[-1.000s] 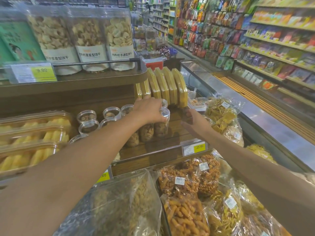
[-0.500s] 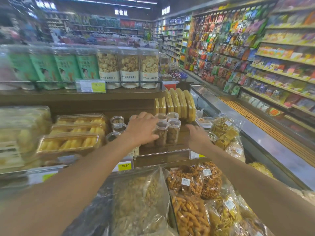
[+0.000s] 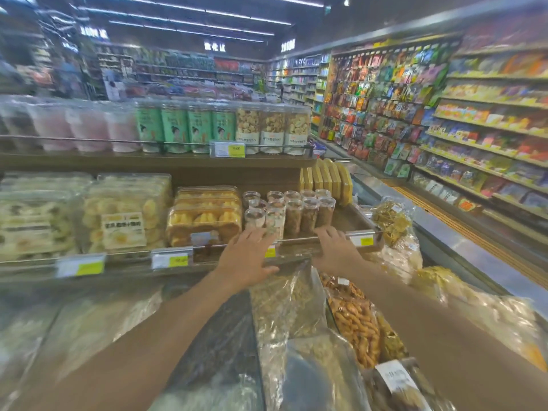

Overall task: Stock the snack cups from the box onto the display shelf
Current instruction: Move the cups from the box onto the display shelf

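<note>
Several clear snack cups point(image 3: 292, 210) with brown and pale fillings stand in rows on the wooden display shelf point(image 3: 341, 221), between trays of yellow pastries and a row of yellow boxes. My left hand point(image 3: 247, 258) hovers at the shelf's front edge just below the cups, fingers spread and holding nothing. My right hand point(image 3: 333, 243) lies with loose fingers at the shelf's front rail, right of the cups, also holding nothing. No box is in view.
Yellow pastry trays point(image 3: 204, 215) sit left of the cups, yellow boxes point(image 3: 329, 179) behind right. Tall jars point(image 3: 272, 129) line the upper shelf. Bagged snacks point(image 3: 353, 321) lie heaped below my arms. An aisle with packed wall shelves point(image 3: 474, 129) runs on the right.
My left hand has let go of the cups and drawn back to the shelf's front edge. My right hand has also pulled back. The view has risen and widened.
</note>
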A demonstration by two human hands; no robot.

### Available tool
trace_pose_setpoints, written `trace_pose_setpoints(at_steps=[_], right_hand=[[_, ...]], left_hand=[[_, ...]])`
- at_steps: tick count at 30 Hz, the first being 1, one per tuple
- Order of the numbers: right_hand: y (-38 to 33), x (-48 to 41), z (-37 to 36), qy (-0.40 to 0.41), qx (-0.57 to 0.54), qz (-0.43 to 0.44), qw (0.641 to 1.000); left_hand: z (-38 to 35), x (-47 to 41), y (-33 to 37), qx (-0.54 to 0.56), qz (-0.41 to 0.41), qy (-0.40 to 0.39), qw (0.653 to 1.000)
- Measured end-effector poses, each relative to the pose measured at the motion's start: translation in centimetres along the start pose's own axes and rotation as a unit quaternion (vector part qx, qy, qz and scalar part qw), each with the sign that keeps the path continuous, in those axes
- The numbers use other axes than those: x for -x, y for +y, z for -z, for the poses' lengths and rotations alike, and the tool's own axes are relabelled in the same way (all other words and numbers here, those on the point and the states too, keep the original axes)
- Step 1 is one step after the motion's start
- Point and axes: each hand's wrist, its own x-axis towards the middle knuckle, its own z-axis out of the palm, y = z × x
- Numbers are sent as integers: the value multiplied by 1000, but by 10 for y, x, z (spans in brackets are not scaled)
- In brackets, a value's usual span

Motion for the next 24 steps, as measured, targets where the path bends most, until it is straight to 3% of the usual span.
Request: trace_pose_setpoints(at_steps=[7, 13, 24], right_hand=[[-75, 103, -43, 11, -52, -3, 999], [-99, 197, -89, -1, -69, 4, 998], [-54, 383, -144, -9, -108, -17, 994]], left_hand=[[-3, 120, -15, -2, -5, -30, 1000], [-16, 201, -1, -8, -2, -66, 998], [-58, 310, 109, -1, -71, -125, 990]])
